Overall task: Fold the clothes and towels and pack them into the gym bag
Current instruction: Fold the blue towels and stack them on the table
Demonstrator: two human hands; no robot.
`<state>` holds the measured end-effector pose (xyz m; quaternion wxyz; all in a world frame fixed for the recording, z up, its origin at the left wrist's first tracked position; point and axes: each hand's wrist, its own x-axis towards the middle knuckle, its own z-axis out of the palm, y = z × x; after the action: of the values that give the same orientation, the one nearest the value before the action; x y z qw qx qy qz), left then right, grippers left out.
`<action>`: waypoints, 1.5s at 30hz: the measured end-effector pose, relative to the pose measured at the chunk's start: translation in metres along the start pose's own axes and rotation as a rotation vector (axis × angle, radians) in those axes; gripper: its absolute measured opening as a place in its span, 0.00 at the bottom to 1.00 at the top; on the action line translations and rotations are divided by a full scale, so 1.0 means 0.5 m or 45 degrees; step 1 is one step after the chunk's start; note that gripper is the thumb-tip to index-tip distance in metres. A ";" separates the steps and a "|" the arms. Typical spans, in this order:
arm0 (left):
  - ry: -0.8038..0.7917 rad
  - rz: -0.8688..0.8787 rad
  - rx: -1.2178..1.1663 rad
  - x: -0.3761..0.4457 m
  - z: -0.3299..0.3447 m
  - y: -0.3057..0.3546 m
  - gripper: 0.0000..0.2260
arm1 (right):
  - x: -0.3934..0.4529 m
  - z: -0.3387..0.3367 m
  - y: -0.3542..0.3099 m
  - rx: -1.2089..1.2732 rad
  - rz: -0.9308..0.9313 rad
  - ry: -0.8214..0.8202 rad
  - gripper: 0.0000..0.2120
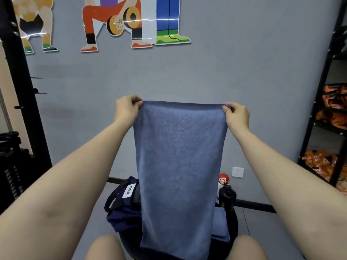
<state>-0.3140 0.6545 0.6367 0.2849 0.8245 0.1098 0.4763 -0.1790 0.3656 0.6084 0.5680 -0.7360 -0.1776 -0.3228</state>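
A blue towel [178, 166] hangs straight down in front of me, held up by its two top corners. My left hand [127, 109] pinches the top left corner and my right hand [236, 115] pinches the top right corner, both arms stretched forward. Behind the towel's lower left, a navy gym bag [124, 207] with black handles and a white label sits on a round black seat [233, 228]. Another folded blue cloth [219, 224] lies on the seat at the right, partly hidden by the hanging towel.
A black bottle [227, 197] and a red-and-white bottle [223, 180] stand at the seat's far right. A black shelf rack [326, 109] with orange bags is at the right, a black gym frame [22, 91] at the left. A grey wall is ahead. My knees show at the bottom.
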 end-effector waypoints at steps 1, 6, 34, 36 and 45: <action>-0.017 -0.007 0.003 -0.004 0.002 -0.005 0.08 | -0.006 0.002 0.007 -0.015 0.009 -0.013 0.08; -0.151 -0.060 0.071 -0.022 0.035 -0.051 0.08 | -0.036 0.033 0.060 -0.092 0.097 -0.109 0.10; -0.596 -0.580 0.156 -0.113 0.346 -0.392 0.08 | -0.134 0.259 0.426 -0.360 0.509 -0.502 0.11; -0.617 -0.579 0.179 -0.140 0.349 -0.408 0.08 | -0.161 0.255 0.440 -0.379 0.521 -0.531 0.11; -0.761 -0.641 0.217 -0.311 0.333 -0.459 0.08 | -0.316 0.202 0.483 -0.331 0.575 -0.715 0.10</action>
<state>-0.2334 0.7101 0.3284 0.3428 0.8949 0.2596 0.1199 -0.1146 0.4075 0.3125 0.4560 -0.8822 -0.1173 0.0050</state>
